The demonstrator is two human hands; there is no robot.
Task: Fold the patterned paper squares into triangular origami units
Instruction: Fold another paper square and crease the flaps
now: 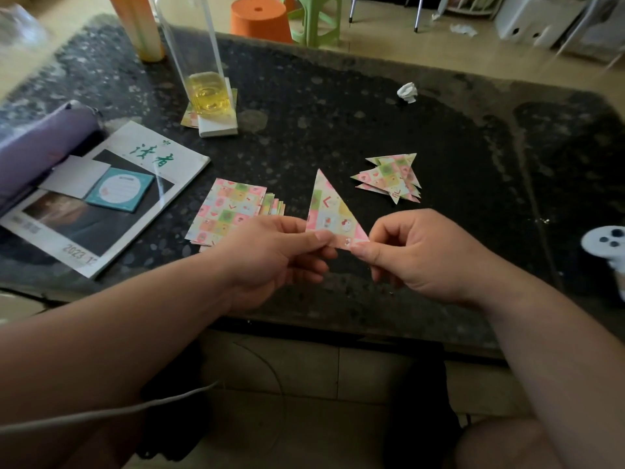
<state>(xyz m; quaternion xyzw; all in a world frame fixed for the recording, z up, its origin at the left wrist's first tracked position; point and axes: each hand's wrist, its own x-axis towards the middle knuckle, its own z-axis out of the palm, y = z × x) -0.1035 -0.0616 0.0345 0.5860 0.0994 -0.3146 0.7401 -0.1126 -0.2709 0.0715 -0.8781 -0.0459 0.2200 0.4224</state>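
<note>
A folded paper triangle [329, 211] is held above the near edge of the dark speckled table [338, 106], point upward. The left hand [274, 255] pinches its lower edge between thumb and forefinger, and the right hand [416, 255] pinches the lower right corner the same way. Just left lies a stack of unfolded patterned squares [230, 209]; to the right, a pile of finished triangles [392, 177]. Further left sits a magazine [101, 198], and behind it a tall clear bottle [203, 62].

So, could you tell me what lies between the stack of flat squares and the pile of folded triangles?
In the head view, only the triangle pinched by the left hand and right hand, above the dark table.
</note>
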